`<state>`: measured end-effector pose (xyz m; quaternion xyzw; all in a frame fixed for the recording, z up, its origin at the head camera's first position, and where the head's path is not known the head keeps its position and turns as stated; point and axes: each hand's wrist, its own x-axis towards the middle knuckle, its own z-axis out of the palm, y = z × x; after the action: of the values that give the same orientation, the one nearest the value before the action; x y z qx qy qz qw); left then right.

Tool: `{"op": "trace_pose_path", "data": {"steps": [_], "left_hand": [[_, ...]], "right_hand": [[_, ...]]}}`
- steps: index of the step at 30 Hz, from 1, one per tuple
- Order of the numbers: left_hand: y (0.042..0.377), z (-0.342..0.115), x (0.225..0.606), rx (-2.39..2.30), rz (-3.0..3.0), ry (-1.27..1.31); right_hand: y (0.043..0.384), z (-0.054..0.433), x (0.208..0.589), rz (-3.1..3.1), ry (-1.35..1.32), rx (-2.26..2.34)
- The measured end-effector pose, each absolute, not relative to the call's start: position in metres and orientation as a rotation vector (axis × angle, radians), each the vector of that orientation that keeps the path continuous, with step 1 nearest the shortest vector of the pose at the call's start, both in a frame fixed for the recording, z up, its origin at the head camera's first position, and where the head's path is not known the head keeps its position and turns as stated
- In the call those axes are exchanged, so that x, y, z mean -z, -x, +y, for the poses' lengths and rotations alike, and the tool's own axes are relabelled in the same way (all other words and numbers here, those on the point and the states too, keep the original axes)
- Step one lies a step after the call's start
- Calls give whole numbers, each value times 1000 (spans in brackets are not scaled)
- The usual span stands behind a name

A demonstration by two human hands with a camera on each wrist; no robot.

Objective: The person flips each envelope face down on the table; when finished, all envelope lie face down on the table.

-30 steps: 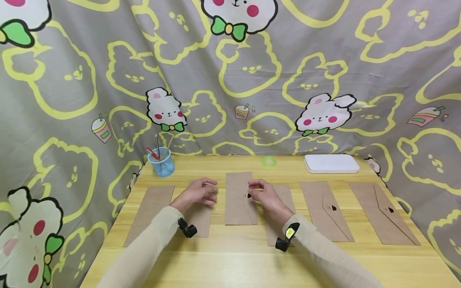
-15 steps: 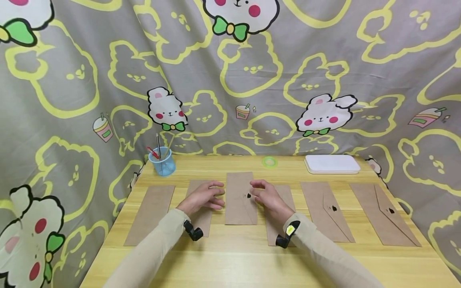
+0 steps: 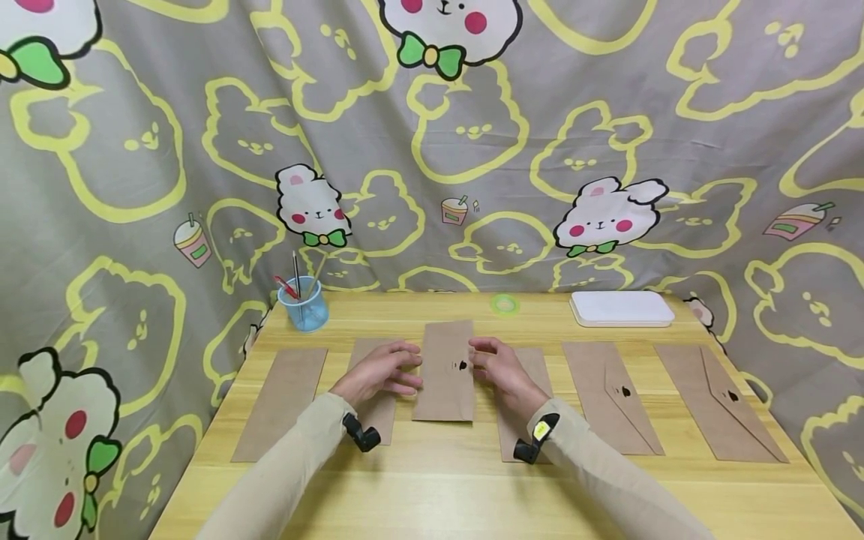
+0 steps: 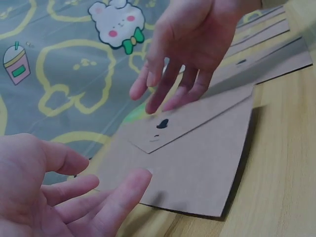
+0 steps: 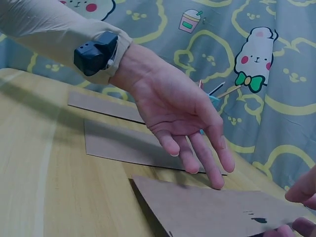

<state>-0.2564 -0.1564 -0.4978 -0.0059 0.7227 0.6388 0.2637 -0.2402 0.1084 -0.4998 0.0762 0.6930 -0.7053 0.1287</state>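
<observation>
A brown paper envelope point(image 3: 445, 375) lies at the middle of the table, its pointed flap and small black print point(image 4: 162, 123) facing up. Dark shadow under its edges in the wrist views suggests it is slightly raised. Beside its left edge is my left hand point(image 3: 386, 370), fingers loosely spread and nothing held. At the opposite edge, my right hand point(image 3: 505, 373) has relaxed fingers against or very close to the paper; exact contact is hard to tell. Beneath my left forearm side lies another envelope point(image 3: 374, 412), and one more envelope point(image 3: 523, 442) is partly covered by my right hand.
More envelopes lie in the row: a plain one point(image 3: 280, 405) far left, two flap-up ones point(image 3: 607, 397) to the right. Behind them stand a blue pen cup point(image 3: 304, 309), a green tape roll point(image 3: 505, 304) and a white case point(image 3: 621, 308). A patterned curtain point(image 3: 378, 135) closes off the back.
My left hand has moved right toward the middle envelope. That envelope has shifted slightly left and tilted in the last half second. My right hand has barely moved.
</observation>
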Motion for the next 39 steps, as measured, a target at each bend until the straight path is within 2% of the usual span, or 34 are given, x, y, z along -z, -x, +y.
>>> {"op": "trace_pose_path", "data": {"steps": [16,39], "left_hand": [[254,-150,502,-1725,1966,36],[248,-152,506,-1683,2010,-54]], "right_hand": [[247,108,513,2073,-239,2054],[244,118,512,2009,-271,2107]]}}
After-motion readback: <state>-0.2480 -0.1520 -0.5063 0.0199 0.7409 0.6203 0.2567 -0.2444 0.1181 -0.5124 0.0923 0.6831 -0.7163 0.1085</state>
